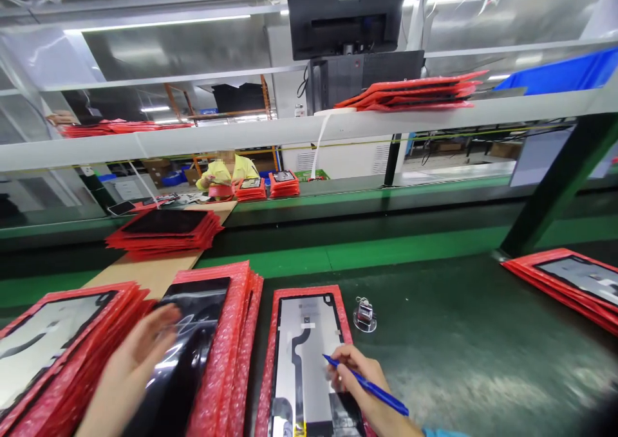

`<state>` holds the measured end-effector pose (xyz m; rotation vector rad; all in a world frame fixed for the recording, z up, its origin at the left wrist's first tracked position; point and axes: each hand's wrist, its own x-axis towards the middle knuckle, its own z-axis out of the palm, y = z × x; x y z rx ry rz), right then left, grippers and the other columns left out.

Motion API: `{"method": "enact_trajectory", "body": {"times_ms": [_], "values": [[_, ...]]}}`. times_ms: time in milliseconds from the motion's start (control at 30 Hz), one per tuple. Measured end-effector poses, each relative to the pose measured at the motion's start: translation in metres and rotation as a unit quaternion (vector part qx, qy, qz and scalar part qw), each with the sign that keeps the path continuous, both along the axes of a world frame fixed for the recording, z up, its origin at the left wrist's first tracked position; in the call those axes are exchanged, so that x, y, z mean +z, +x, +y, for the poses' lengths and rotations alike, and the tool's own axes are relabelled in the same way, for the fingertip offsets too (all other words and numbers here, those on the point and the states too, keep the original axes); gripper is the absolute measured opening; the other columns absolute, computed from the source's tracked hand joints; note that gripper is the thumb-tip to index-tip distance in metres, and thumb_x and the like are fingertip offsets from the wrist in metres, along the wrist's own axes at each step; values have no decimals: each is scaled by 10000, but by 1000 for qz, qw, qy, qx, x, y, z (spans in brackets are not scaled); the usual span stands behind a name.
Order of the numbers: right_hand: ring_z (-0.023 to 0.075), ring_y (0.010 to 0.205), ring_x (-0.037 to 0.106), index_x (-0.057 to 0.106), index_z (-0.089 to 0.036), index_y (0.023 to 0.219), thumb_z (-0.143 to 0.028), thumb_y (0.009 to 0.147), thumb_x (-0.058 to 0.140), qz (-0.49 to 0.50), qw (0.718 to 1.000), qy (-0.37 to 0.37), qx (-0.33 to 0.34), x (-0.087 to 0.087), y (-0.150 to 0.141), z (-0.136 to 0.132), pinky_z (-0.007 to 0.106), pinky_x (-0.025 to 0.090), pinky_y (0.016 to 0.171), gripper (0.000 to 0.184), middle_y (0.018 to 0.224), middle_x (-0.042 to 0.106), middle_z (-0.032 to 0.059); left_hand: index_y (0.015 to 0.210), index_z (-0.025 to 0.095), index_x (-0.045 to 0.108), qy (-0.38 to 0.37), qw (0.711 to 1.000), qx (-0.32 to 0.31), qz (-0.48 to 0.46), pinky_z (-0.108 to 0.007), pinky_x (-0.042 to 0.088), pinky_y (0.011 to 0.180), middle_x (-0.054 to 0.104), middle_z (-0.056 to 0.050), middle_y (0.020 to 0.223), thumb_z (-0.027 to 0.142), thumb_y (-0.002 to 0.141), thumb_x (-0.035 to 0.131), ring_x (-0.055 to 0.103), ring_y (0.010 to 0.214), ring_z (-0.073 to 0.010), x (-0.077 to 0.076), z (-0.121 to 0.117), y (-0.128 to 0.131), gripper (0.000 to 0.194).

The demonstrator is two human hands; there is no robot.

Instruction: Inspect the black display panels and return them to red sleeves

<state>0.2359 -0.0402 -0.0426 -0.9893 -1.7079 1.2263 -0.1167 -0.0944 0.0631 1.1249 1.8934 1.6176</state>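
Note:
My right hand (pixel 360 382) grips a blue pen (pixel 376 392), its tip pointing up and left over a screen panel. That panel (pixel 313 340), silver-backed with a dark ribbon cable, lies on red bubble wrap in front of me. My left hand (pixel 138 366), slightly blurred, hovers over or touches a glossy black screen panel (pixel 193 334); which one I cannot tell. Its fingers are bent loosely, apart from the thumb, and nothing shows in them. Under the black panel sits a stack of red bubble-wrap sleeves (pixel 232 353).
At far left stands another wrapped panel stack (pixel 62 347). A small metal-and-clear item (pixel 364 315) lies right of the middle panel. More wrapped panels (pixel 574 282) lie at right by a dark post (pixel 555 186). Behind, a board (pixel 145 276) bridges the belt; a person in yellow (pixel 229 170) works beyond.

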Motion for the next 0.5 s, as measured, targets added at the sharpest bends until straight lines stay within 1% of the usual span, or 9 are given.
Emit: {"method": "enact_trajectory", "body": {"times_ms": [67, 100, 133, 167, 200, 267, 300, 367, 500], "values": [[160, 628, 574, 594, -199, 806, -374, 845, 554, -32, 999, 6, -23, -3, -3, -2, 243, 429, 579, 183, 721, 628, 11, 992, 222, 682, -34, 989, -117, -79, -480, 434, 1011, 721, -109, 1066, 552, 574, 773, 620, 1088, -340, -27, -6, 42, 541], [158, 603, 548, 570, -202, 718, -349, 805, 591, -52, 998, 10, -40, -5, -5, -3, 242, 406, 563, 172, 660, 593, -3, 1047, 224, 670, -22, 982, -149, -114, -470, 444, 1002, 709, -114, 1104, 545, 634, 735, 614, 1103, -331, -42, -9, 63, 527], [156, 577, 515, 521, -208, 629, -328, 771, 610, -72, 996, 15, -60, -7, -6, -3, 247, 382, 554, 206, 595, 542, -17, 1090, 226, 659, -30, 973, -176, -148, -463, 447, 997, 701, -121, 1132, 527, 642, 733, 600, 1129, -330, -58, -10, 82, 545], [154, 558, 483, 459, -216, 565, -312, 748, 611, -91, 993, 22, -79, -10, -7, -3, 255, 362, 554, 257, 547, 489, -29, 1090, 221, 657, -54, 962, -202, -175, -464, 447, 993, 684, -134, 1172, 493, 599, 766, 576, 1164, -346, -73, -11, 99, 572], [152, 543, 456, 399, -223, 526, -300, 733, 602, -107, 989, 29, -93, -11, -9, -3, 264, 346, 557, 300, 514, 445, -37, 1091, 216, 656, -86, 956, -212, -183, -466, 431, 1007, 657, -138, 1225, 452, 579, 776, 532, 1218, -360, -86, -10, 111, 576], [145, 513, 413, 327, -232, 502, -288, 723, 564, -130, 985, 43, -107, -14, -11, -3, 275, 320, 555, 328, 485, 386, -47, 1085, 205, 659, -126, 950, -214, -189, -476, 365, 1058, 634, -141, 1259, 365, 560, 765, 449, 1295, -373, -104, -7, 125, 559], [142, 505, 404, 315, -234, 504, -284, 725, 544, -135, 984, 49, -107, -14, -11, -2, 276, 313, 553, 322, 484, 377, -49, 1076, 206, 662, -135, 949, -205, -197, -479, 330, 1080, 634, -138, 1256, 321, 553, 752, 420, 1318, -375, -109, -4, 127, 543], [142, 507, 411, 316, -235, 515, -277, 731, 522, -137, 984, 57, -99, -14, -13, -2, 271, 310, 549, 302, 495, 390, -46, 1047, 217, 670, -131, 948, -181, -227, -481, 286, 1102, 650, -128, 1218, 250, 533, 729, 410, 1323, -373, -113, 2, 126, 518], [135, 499, 412, 319, -235, 523, -276, 733, 514, -118, 989, 55, -75, -11, -13, -3, 262, 297, 530, 289, 500, 398, -46, 976, 196, 672, -118, 943, -149, -275, -446, 321, 1079, 651, -150, 1179, 198, 489, 705, 486, 1252, -365, -109, 11, 119, 489]]}}
